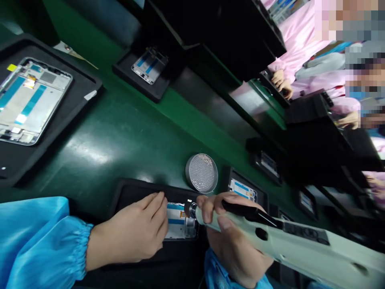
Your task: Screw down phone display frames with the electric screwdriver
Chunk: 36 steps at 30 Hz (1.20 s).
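Observation:
A phone frame with blue strips lies in a black tray at the bottom centre. My left hand lies over the frame's left end, palm down, its fingers together; what is under them is hidden. My right hand is wrapped round a pale green electric screwdriver, whose metal tip end is at the frame's upper right part. The exact contact of the tip is too small to tell. Just above the tray stands a round ridged dish with tiny screws.
A larger-looking tray with a phone frame is at the left. Another tray with a frame lies at the top. More trays stand to the right, beside black boxes. Several people in pink sleeves work at the upper right.

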Tool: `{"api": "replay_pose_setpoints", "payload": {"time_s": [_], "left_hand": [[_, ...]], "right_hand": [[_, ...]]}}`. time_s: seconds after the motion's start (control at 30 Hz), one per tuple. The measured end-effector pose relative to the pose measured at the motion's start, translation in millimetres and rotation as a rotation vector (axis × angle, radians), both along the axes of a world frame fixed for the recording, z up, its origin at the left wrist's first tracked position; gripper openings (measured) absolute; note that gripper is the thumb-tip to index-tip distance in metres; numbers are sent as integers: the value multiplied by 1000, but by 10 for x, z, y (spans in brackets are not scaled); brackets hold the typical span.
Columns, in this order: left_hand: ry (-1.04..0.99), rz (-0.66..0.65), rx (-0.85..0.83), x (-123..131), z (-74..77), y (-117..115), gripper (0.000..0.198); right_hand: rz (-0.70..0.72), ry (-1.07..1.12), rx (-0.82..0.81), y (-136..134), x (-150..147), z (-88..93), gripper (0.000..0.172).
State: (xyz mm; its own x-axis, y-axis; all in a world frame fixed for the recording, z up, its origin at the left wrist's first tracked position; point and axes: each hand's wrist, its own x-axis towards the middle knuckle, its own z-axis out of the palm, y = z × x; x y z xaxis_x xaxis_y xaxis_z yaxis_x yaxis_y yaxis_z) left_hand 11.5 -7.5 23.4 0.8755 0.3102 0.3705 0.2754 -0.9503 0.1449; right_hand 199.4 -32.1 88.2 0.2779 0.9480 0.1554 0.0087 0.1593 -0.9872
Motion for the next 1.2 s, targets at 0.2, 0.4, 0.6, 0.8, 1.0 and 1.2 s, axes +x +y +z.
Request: {"api": "replay_pose_setpoints", "payload": {"time_s": [0.2, 0.4, 0.6, 0.8, 1.0, 1.2], "left_hand": [[0, 10, -4, 3, 10, -16, 46], [-8, 19, -7, 8, -2, -31, 39], [-12, 18, -10, 13, -8, -36, 39], [17, 15, 5, 8, 13, -27, 36], [-16, 27, 3, 21, 7, -27, 34], [-22, 6, -22, 22, 20, -34, 34]], "right_hand": [[14, -1, -33, -1, -9, -14, 25], [-3, -13, -83, 30, 0, -10, 25], [-9, -33, -40, 33, 11, -23, 26], [-3, -44, -98, 13, 11, -4, 26], [-4, -54, -111, 11, 12, 8, 21], [-3, -86, -89, 31, -26, 11, 14]]}}
